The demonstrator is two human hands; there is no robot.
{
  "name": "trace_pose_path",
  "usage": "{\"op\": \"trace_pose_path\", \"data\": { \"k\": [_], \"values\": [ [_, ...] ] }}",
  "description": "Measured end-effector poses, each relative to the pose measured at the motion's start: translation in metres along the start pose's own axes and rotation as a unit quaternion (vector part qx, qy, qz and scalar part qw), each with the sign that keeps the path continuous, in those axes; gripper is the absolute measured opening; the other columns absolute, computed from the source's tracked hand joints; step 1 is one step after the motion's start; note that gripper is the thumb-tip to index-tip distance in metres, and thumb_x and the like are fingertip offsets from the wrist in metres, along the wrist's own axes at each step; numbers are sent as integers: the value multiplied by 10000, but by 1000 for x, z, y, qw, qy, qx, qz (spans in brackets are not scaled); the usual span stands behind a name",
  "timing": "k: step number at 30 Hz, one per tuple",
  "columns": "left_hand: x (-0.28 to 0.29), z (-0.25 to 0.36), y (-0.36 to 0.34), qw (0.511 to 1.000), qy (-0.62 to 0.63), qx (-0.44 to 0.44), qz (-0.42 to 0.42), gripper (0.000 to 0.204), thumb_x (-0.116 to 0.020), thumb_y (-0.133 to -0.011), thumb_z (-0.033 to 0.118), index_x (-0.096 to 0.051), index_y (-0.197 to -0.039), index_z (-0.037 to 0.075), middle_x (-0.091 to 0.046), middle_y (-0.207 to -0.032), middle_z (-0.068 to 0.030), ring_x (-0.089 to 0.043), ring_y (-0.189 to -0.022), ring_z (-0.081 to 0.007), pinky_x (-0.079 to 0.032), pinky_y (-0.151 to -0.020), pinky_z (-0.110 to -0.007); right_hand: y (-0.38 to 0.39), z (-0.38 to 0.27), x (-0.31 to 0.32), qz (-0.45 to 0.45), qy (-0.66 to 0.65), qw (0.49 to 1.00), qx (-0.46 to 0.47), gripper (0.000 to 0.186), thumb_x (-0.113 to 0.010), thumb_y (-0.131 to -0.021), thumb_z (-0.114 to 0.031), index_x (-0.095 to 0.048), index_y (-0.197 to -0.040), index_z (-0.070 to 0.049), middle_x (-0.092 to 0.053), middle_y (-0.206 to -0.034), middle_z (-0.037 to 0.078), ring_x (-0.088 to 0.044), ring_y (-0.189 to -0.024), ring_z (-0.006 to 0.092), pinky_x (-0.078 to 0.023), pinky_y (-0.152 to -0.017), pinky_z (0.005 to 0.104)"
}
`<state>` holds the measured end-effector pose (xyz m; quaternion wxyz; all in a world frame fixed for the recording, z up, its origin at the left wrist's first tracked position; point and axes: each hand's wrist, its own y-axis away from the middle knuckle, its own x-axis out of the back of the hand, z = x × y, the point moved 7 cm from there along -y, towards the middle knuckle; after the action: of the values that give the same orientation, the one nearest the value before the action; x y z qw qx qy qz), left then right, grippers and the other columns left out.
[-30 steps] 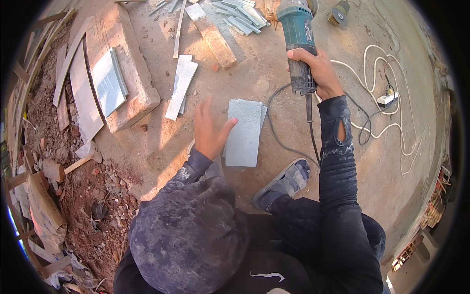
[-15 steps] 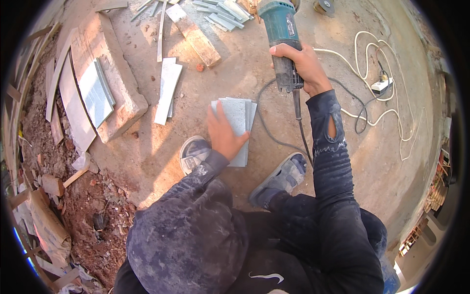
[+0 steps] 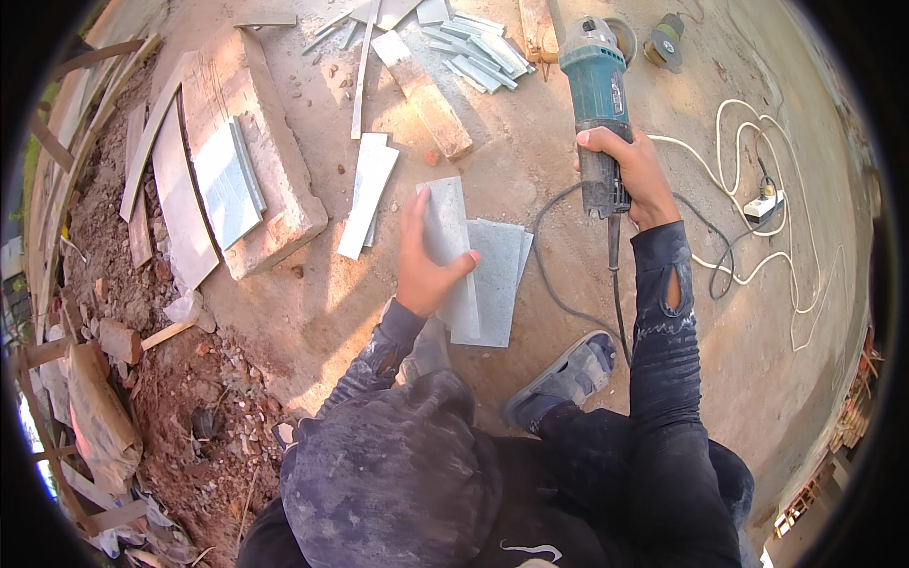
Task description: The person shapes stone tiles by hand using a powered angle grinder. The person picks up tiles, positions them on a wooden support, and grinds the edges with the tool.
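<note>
One grey tile (image 3: 450,216) was held over the concrete ground (image 3: 530,161), its long side edge showing as though it were tilted; whether its lower end was touching the stack of tiles (image 3: 500,284) at four o'clock could not be told. For good handling, it seemed that the tile was best kept pinched across its width near the middle, so that no corner would be dragged over the pieces below and no thin end left to flex. The thumb was best laid flat, away from the sharp-looking edge, and the grinder kept well out to the side.

From the left grip (image 3: 423,275), the tile was placed at two o'clock, clasped between the thumb on its right portion and the fingers along its left edge. By the right grip (image 3: 639,170), at two o'clock from the tile, a teal angle grinder (image 3: 598,90) was held, closed round its black rear body, with its disc end pointed toward twelve.

Farther out, pale strips (image 3: 369,194) were laid at ten o'clock, with a large block (image 3: 279,156) beyond them; offcuts (image 3: 478,57) were heaped at twelve, and a white socket block (image 3: 760,205) was seen near three.
</note>
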<state>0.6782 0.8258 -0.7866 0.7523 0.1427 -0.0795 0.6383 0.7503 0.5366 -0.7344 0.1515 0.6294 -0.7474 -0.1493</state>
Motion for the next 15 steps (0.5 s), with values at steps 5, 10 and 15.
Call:
{"op": "trace_pose_path", "data": {
  "k": [5,10,15],
  "values": [
    [18,-6,-36,830,539,138,-44,949,-645,-760,447,-265,-1528,40,-306,-1501,-287,-308,-1426,-416,-343,-1142,-503,0,-2,2,0,1,1000,-6,355,-767,-740,-261,-628,-945,-7,-627,-761,54,-630,-623,135,-496,-554,265],
    [23,10,-57,642,750,152,-59,829,-393,-882,609,-281,-1533,108,-301,-1522,-277,-273,-1439,-439,-264,-1185,-566,3,-8,-3,1,0,1000,-4,332,-765,-752,-254,-621,-933,-17,-625,-757,56,-633,-623,134,-496,-556,265],
    [26,22,-62,656,739,94,-120,837,-267,-918,730,-282,-1542,172,-258,-1576,-202,-221,-1480,-352,-169,-1197,-613,5,-8,-2,1,15,1000,-9,375,-764,-749,-264,-608,-975,-9,-625,-776,61,-639,-636,136,-507,-574,256]
  ]
}}
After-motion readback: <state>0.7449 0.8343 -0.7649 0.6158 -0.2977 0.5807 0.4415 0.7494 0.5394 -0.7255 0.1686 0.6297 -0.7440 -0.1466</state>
